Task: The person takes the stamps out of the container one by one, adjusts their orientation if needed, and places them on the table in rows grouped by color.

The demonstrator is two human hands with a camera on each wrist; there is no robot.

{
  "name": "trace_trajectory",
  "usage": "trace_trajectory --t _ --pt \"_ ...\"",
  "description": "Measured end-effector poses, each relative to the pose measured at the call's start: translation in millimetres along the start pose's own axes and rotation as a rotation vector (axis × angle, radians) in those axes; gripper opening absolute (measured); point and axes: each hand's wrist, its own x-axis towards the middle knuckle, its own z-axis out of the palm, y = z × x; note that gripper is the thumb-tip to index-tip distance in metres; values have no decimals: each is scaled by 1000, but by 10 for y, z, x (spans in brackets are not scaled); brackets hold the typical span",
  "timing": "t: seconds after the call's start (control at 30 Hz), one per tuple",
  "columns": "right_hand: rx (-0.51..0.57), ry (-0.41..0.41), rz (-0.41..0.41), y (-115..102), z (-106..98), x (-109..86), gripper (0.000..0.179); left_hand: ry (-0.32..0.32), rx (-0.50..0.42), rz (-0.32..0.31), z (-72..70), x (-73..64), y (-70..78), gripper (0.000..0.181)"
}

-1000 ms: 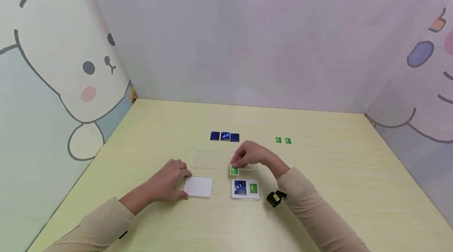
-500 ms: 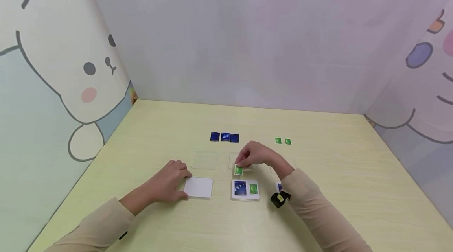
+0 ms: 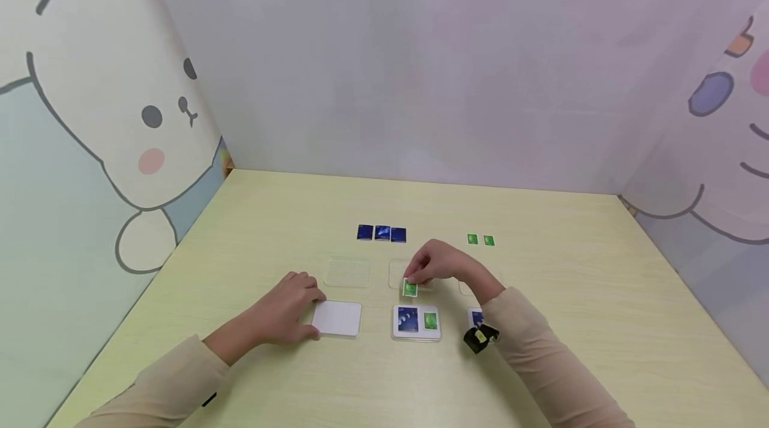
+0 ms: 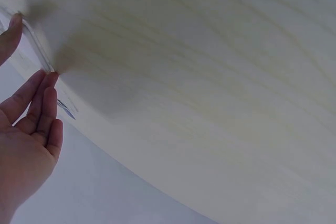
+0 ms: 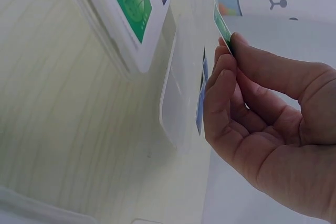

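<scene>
Green stamp (image 3: 410, 289) held aloft, blank white card (image 3: 338, 318) lying flat

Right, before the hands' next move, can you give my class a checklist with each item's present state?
1. Green stamp gripped by the right hand: ok.
2. White card held at its left side by the left hand: ok.
3. White card bears a stamp: not ok, its visible face is blank.
4. Gripped stamp apart from the middle card: ok.
5. Rightmost card bears a green stamp: cannot tell, the wrist camera hides part.
</scene>
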Motion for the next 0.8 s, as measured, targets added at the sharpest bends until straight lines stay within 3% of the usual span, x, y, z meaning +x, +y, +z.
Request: trace_trajectory --t 0.8 --pt "9 20 28 125 -114 -21 12 -12 -17 -2 -24 4 10 46"
